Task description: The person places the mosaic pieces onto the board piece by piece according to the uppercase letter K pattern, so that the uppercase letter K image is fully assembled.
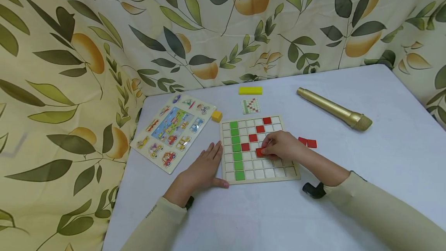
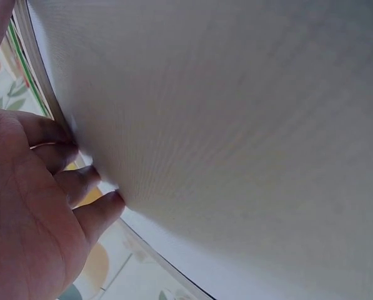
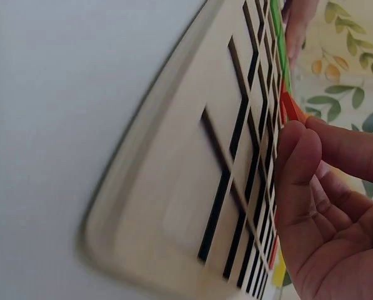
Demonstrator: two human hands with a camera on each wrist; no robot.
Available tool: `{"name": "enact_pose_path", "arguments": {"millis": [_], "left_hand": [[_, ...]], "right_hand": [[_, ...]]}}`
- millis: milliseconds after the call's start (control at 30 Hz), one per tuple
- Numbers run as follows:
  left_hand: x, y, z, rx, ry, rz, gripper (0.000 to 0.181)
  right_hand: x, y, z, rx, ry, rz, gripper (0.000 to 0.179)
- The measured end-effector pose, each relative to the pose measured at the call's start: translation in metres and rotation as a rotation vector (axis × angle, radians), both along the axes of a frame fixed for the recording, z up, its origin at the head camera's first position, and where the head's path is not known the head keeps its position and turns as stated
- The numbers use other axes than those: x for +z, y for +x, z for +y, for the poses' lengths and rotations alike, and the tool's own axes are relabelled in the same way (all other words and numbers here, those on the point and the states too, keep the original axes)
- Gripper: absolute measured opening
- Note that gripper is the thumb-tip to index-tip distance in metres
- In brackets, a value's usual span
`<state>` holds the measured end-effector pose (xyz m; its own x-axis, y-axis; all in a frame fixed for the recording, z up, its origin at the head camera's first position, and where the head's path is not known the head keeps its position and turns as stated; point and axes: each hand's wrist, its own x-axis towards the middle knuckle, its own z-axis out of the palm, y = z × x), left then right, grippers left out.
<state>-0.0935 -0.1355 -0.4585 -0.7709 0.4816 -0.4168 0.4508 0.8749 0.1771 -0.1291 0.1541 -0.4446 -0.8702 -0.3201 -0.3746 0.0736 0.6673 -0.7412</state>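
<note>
A wooden grid board (image 1: pixel 292 173) lies on the table, with a column of green tiles (image 1: pixel 237 147) near its left side and several red tiles (image 1: pixel 252 138) set in a diagonal. Over the board's middle, my right hand (image 1: pixel 283 145) pinches a red square tile (image 1: pixel 259 152) between thumb and fingertips; the right wrist view shows this red tile (image 3: pixel 292 107) held slightly tilted. Whether it touches the grid I cannot tell. My left hand (image 1: pixel 203 167) rests on the table with fingers extended, against the board's left edge. Two loose red tiles (image 1: pixel 311 143) lie right of the board, partly behind my right wrist.
A small pattern card (image 1: pixel 251 106) lies behind the board, with a yellow bar (image 1: pixel 250 90) beyond it. To the left is a vehicle picture puzzle (image 1: pixel 163 127) with a yellow block (image 1: pixel 216 116) at its corner. A gold microphone (image 1: pixel 332 107) lies at the back right.
</note>
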Motion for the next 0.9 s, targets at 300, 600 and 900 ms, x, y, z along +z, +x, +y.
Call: {"name": "enact_pose_path", "arguments": {"millis": [300,600,900], "left_hand": [[-0.001,0.0,0.0,0.003,0.002,-0.002,0.13],[0.0,-0.001,0.0,0.004,0.008,-0.004,0.13],[0.004,0.0,0.0,0.003,0.018,-0.006,0.128]], "right_hand": [[-0.005,0.003,-0.013,-0.002,-0.04,0.015,0.011],[-0.009,0.006,-0.019,0.03,0.056,0.126,0.006],[-0.008,0.009,-0.024,0.04,0.121,0.204,0.008]]}}
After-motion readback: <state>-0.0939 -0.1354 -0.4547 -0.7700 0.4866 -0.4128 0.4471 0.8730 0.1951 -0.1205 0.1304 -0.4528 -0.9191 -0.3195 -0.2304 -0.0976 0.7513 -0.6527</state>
